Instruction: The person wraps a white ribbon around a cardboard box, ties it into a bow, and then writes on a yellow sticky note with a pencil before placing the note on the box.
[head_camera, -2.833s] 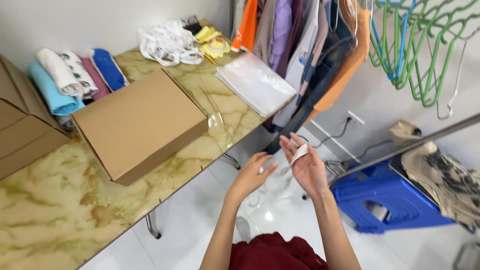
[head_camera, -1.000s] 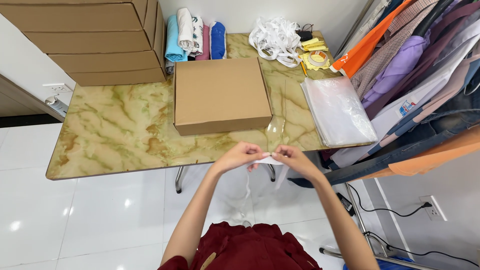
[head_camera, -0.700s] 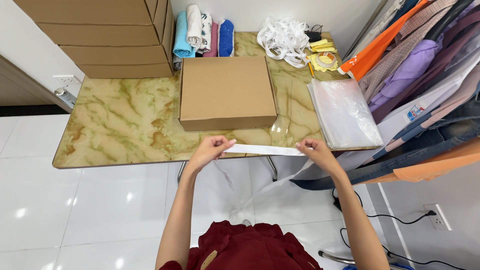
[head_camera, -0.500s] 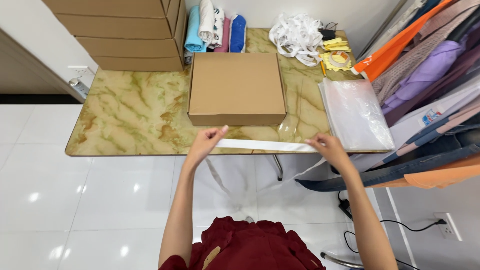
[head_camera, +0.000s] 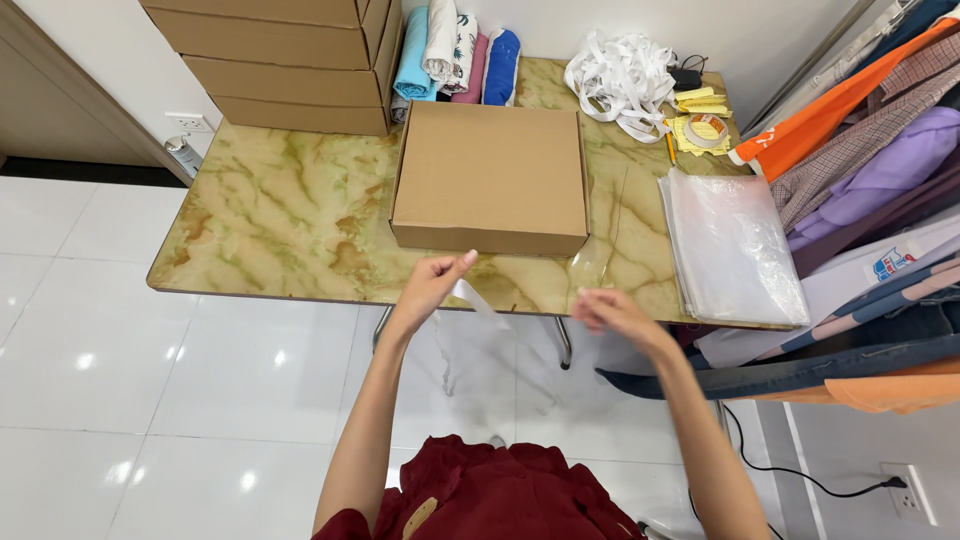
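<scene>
Left hand (head_camera: 432, 283), at the centre of the frame, pinches one end of a thin white strip (head_camera: 487, 308) between thumb and fingers, just below the near edge of the surface (head_camera: 280, 215). Right hand (head_camera: 612, 312), a little lower and to the right, has its fingers curled together; the strip runs down-right toward it, but whether it grips the far end cannot be told. Both hands hang over the white tile floor (head_camera: 150, 380), in front of the surface rather than on it.

Just above the left hand lies a flat closed cardboard box (head_camera: 490, 175), near the front edge of the marbled surface. A piece of clear film (head_camera: 592, 262) stands just right of the box's front corner, above the right hand. Further right, a stack of clear plastic bags (head_camera: 730, 245) lies at the surface's right end. At the upper left, larger cardboard boxes (head_camera: 280, 55) are stacked against the wall, with rolled cloths (head_camera: 455, 45) in blue, white and pink beside them. A heap of white ribbon (head_camera: 618, 80) sits at the upper middle, and a tape roll (head_camera: 708, 128) on yellow paper just right of it. Hanging clothes (head_camera: 870, 140) fill the right edge of the frame. A dark red garment (head_camera: 500, 495) shows at the bottom.
</scene>
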